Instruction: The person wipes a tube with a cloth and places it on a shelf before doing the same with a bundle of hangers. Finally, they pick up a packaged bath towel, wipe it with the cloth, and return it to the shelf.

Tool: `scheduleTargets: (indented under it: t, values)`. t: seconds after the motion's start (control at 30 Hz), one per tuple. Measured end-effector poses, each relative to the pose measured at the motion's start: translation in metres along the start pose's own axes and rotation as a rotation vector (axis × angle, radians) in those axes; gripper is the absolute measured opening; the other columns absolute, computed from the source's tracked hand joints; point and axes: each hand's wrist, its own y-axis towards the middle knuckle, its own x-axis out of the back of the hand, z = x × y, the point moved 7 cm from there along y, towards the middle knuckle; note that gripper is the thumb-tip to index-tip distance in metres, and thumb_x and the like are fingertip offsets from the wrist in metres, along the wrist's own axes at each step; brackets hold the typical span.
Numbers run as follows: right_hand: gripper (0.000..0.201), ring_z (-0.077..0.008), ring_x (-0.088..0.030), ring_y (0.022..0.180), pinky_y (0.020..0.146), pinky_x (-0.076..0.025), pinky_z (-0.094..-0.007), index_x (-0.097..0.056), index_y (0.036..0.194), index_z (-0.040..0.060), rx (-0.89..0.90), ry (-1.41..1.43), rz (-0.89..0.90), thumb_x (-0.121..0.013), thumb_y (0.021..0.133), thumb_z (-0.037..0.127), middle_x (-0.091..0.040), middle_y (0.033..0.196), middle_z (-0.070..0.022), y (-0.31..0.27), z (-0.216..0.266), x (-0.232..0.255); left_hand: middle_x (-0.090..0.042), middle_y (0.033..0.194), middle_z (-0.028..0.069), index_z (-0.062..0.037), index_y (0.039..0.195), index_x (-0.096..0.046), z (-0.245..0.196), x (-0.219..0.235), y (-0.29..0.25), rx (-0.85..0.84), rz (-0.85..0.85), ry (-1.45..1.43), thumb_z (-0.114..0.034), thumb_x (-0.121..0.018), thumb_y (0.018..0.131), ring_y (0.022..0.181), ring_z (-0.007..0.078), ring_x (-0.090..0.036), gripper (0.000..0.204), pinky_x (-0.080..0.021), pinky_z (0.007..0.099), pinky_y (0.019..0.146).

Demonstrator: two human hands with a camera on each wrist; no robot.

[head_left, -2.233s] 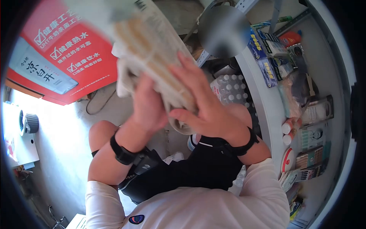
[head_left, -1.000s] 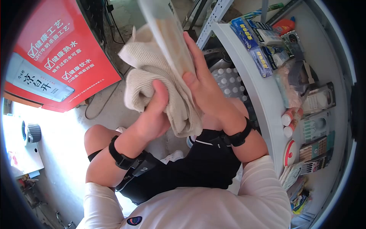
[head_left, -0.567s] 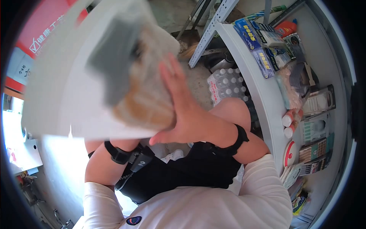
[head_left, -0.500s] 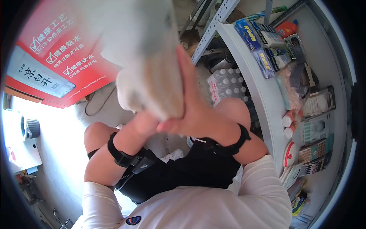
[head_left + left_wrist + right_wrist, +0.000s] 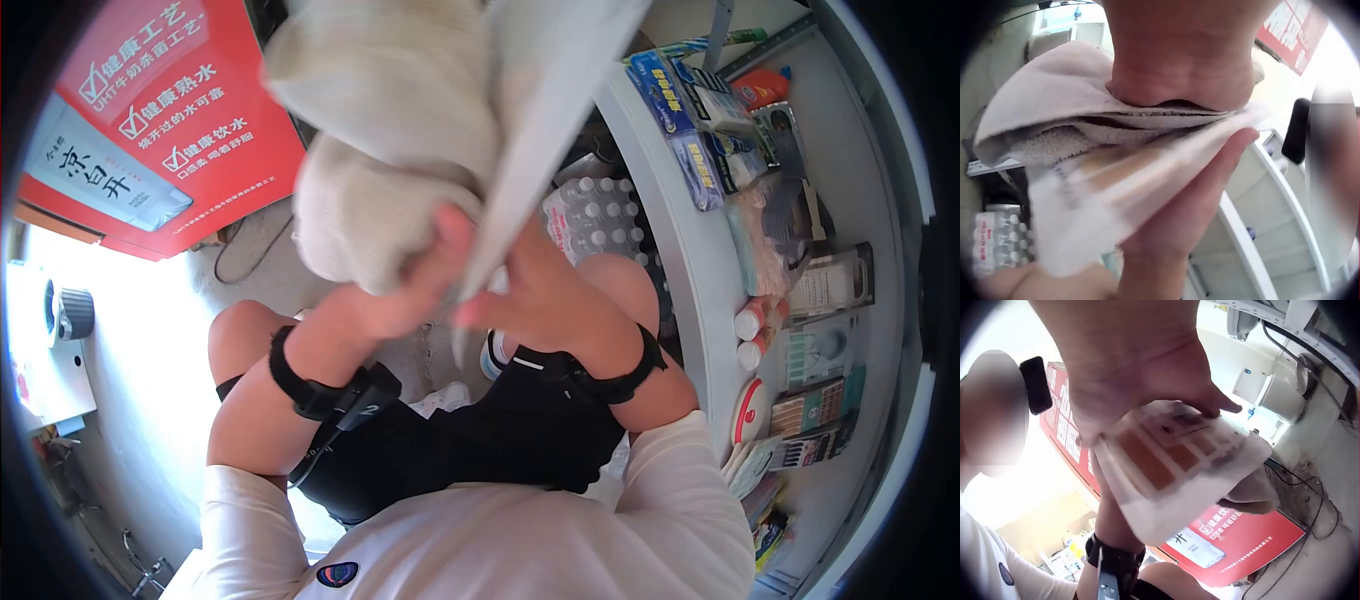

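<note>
In the head view a folded beige towel (image 5: 365, 215) is held up in front of the body, blurred at its top. My left hand (image 5: 405, 290) grips its lower end, thumb on top. Against the towel's right side stands a white plastic bag (image 5: 550, 120), seen nearly edge-on. My right hand (image 5: 535, 285) holds that bag at its lower part, thumb toward me. The left wrist view shows the towel's layered edges (image 5: 1094, 125) lying against the bag (image 5: 1129, 194). From the right wrist the bag's printed brown panels (image 5: 1147, 456) show under my palm.
A grey shelf (image 5: 690, 290) with packaged goods curves along the right. Bottled water packs (image 5: 595, 215) stand on the floor beside it. A red carton (image 5: 190, 140) is at the left, with a cable (image 5: 235, 270) on the floor near it. My knees are below the hands.
Both hands have turned the towel and bag about: the bag's printed face showed broadly toward the head camera, and now the bag is edge-on at the right with the towel at the left.
</note>
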Motion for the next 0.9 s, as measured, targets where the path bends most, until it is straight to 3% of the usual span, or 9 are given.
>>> scheduleTargets:
  t: [0.07, 0.13, 0.23, 0.3, 0.43, 0.6, 0.77, 0.9]
  values:
    - [0.120, -0.0411, -0.015, 0.136, 0.108, -0.023, -0.0459, -0.003, 0.146, 0.0071, 0.005, 0.087, 0.008, -0.072, 0.064, 0.061, -0.007, 0.147, -0.0267, -0.005, 0.000, 0.004, -0.055, 0.114, 0.0080, -0.0100, 0.115, -0.056, -0.031, -0.013, 0.008, -0.158, 0.059, 0.309, -0.023, -0.061, 0.087, 0.106, 0.0217, -0.053, 0.031, -0.042, 0.0360, 0.091]
    - [0.119, -0.0414, -0.014, 0.136, 0.108, -0.022, -0.0458, -0.003, 0.146, 0.0061, -0.002, 0.162, 0.007, -0.071, 0.065, 0.061, -0.006, 0.147, -0.0267, -0.007, -0.005, 0.008, -0.056, 0.112, 0.0081, -0.0096, 0.111, -0.057, -0.040, -0.023, 0.006, -0.259, 0.054, 0.373, -0.025, -0.063, 0.086, 0.104, 0.0225, -0.054, 0.030, -0.042, 0.0373, 0.090]
    - [0.118, -0.0419, -0.013, 0.137, 0.108, -0.021, -0.0455, -0.003, 0.146, 0.0047, -0.008, 0.208, 0.013, -0.068, 0.066, 0.063, -0.005, 0.147, -0.0267, -0.004, -0.011, 0.008, -0.056, 0.113, 0.0083, -0.0066, 0.113, -0.055, -0.028, -0.018, 0.000, -0.161, -0.142, 0.175, -0.028, -0.064, 0.085, 0.104, 0.0242, -0.054, 0.036, -0.041, 0.0377, 0.091]
    - [0.117, -0.0421, -0.013, 0.137, 0.109, -0.021, -0.0454, -0.003, 0.146, 0.0037, 0.005, 0.187, 0.032, -0.067, 0.067, 0.063, -0.005, 0.148, -0.0267, -0.002, -0.010, 0.002, -0.056, 0.115, 0.0084, -0.0058, 0.116, -0.053, -0.010, 0.001, -0.003, -0.011, -0.257, -0.002, -0.030, -0.063, 0.086, 0.106, 0.0248, -0.053, 0.040, -0.041, 0.0371, 0.092]
    - [0.115, -0.0441, -0.011, 0.137, 0.109, -0.021, -0.0454, -0.004, 0.145, 0.0026, 0.073, 0.003, 0.071, -0.065, 0.069, 0.064, -0.003, 0.148, -0.0272, -0.003, 0.005, -0.017, -0.055, 0.116, 0.0087, -0.0056, 0.118, -0.052, 0.027, 0.036, 0.000, 0.166, -0.388, -0.617, -0.030, -0.061, 0.087, 0.106, 0.0247, -0.053, 0.041, -0.041, 0.0371, 0.092]
    - [0.116, -0.0442, -0.009, 0.137, 0.109, -0.020, -0.0460, -0.004, 0.146, 0.0031, 0.112, 0.074, 0.066, -0.068, 0.068, 0.061, -0.001, 0.148, -0.0271, -0.008, 0.017, -0.011, -0.054, 0.117, 0.0090, -0.0053, 0.120, -0.050, 0.026, 0.003, -0.013, 0.216, -0.268, -0.421, -0.031, -0.058, 0.088, 0.106, 0.0247, -0.053, 0.042, -0.041, 0.0370, 0.093]
    - [0.116, -0.0440, -0.010, 0.137, 0.109, -0.019, -0.0466, -0.006, 0.145, 0.0020, 0.128, 0.122, -0.010, -0.069, 0.067, 0.061, -0.003, 0.147, -0.0275, -0.012, 0.014, 0.014, -0.054, 0.118, 0.0093, -0.0050, 0.122, -0.048, 0.004, -0.039, -0.014, 0.136, -0.136, -0.191, -0.031, -0.056, 0.089, 0.107, 0.0246, -0.052, 0.043, -0.040, 0.0370, 0.093]
    - [0.116, -0.0438, -0.010, 0.137, 0.109, -0.017, -0.0471, -0.009, 0.145, 0.0010, 0.171, 0.044, -0.038, -0.070, 0.066, 0.061, -0.005, 0.147, -0.0278, -0.011, 0.014, 0.012, -0.053, 0.119, 0.0095, -0.0047, 0.123, -0.047, 0.008, -0.007, -0.015, 0.204, -0.246, -0.456, -0.032, -0.054, 0.090, 0.107, 0.0246, -0.052, 0.044, -0.040, 0.0369, 0.093]
